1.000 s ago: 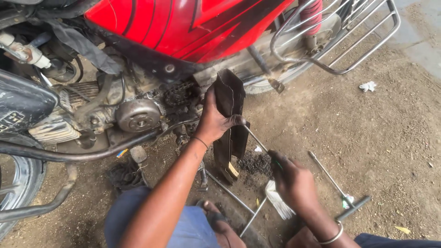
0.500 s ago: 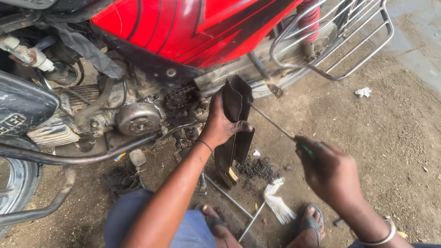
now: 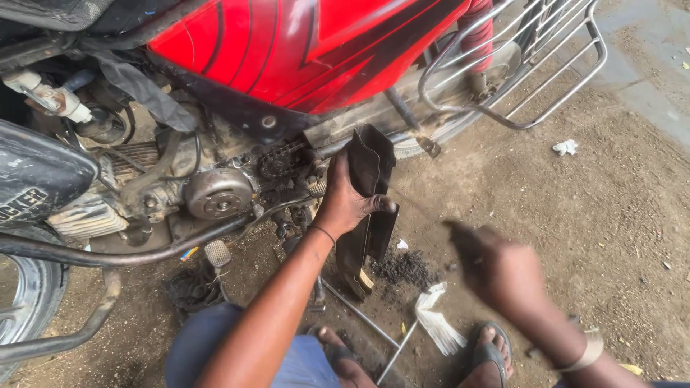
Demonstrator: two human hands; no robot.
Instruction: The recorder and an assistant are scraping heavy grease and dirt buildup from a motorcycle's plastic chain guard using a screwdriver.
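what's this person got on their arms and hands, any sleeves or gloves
No gloves and no sleeves: both forearms are bare. The left hand has a thin dark band at the wrist. The right hand, blurred, has a wider pale bangle at the wrist. Both hands look smudged with dark grime.

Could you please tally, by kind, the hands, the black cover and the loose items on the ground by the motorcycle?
Hands: 2 (left hand, right hand)
Black chain cover: 1, held by the left hand
Metal rods: 2
White brush: 1
White scrap: 1
Total: 7
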